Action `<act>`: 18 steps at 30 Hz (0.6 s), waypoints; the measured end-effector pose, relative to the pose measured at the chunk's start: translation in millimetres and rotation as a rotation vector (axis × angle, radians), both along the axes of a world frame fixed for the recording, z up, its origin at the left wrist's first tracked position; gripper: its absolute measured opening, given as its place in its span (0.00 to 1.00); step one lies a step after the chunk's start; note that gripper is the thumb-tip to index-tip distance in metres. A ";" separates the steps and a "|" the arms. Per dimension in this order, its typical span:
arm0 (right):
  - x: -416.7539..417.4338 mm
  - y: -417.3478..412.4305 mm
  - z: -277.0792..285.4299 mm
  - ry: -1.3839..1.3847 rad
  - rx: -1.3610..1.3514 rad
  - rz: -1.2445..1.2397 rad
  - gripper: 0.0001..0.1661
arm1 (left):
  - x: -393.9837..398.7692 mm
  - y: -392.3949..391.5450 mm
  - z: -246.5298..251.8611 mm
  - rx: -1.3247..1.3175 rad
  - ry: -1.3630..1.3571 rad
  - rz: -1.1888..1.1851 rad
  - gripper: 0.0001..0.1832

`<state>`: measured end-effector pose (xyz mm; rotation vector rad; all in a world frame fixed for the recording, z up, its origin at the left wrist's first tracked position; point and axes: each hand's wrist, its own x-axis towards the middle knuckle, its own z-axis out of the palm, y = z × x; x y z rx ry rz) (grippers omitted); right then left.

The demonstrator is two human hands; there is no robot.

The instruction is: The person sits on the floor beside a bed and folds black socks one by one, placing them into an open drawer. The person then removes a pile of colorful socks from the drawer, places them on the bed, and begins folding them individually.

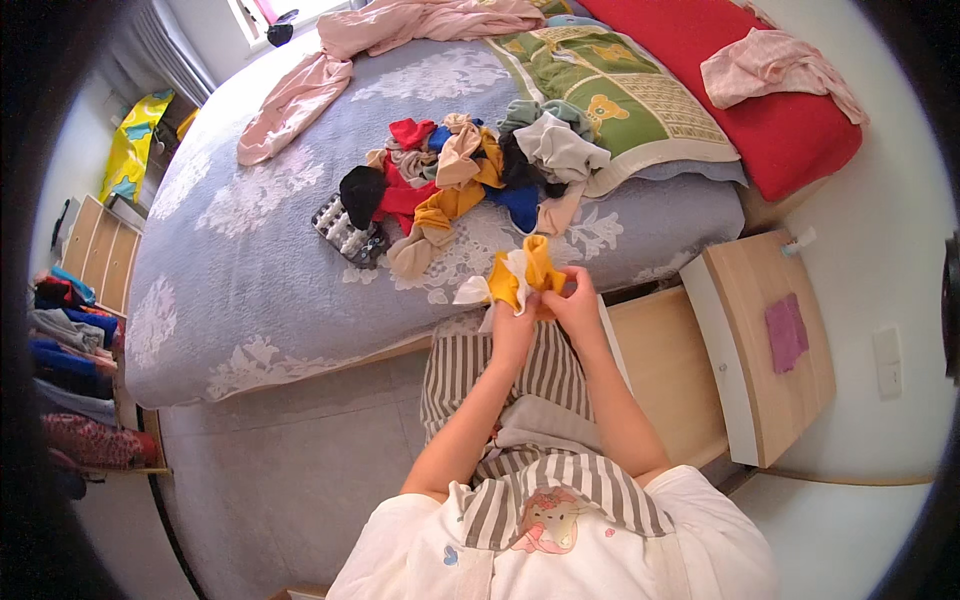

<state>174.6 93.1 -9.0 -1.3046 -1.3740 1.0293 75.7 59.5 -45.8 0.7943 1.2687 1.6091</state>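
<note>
My left hand (514,322) and my right hand (573,304) are close together over my lap, both holding a small yellow and white cloth item (504,281), which looks like a sock or small garment. My fingers partly hide it. Beyond them, on the bed, lies a mixed pile of small clothes: a red cloth (405,195), a mustard yellow one (450,206), a black one (362,196), blue and beige ones, and a light grey one (559,146). At the pile's left edge lies a dark tray-like object with white pieces (341,229).
The bed (225,300) bears pink fabric (296,105), a green bear-patterned blanket (622,97) and a red bedding piece (810,142). To my right stand an open wooden drawer (664,367) and a nightstand (757,300) with a purple cloth (786,334). Folded clothes (75,360) fill a shelf at left.
</note>
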 end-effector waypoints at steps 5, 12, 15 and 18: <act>-0.5 -13.4 31.0 0.621 -0.196 0.196 0.22 | -30.5 -4.7 45.7 -0.044 -0.283 -0.131 0.19; 7.2 -7.4 27.7 0.461 -0.240 0.365 0.19 | -53.2 -11.7 54.7 -0.088 -0.313 -0.320 0.21; 13.4 -6.5 27.8 0.614 -0.306 0.408 0.15 | -60.9 -16.1 60.7 -0.035 -0.532 -0.471 0.23; 19.7 -4.6 31.3 0.818 -0.428 0.429 0.12 | -64.6 -23.7 69.4 0.101 -0.792 -0.679 0.25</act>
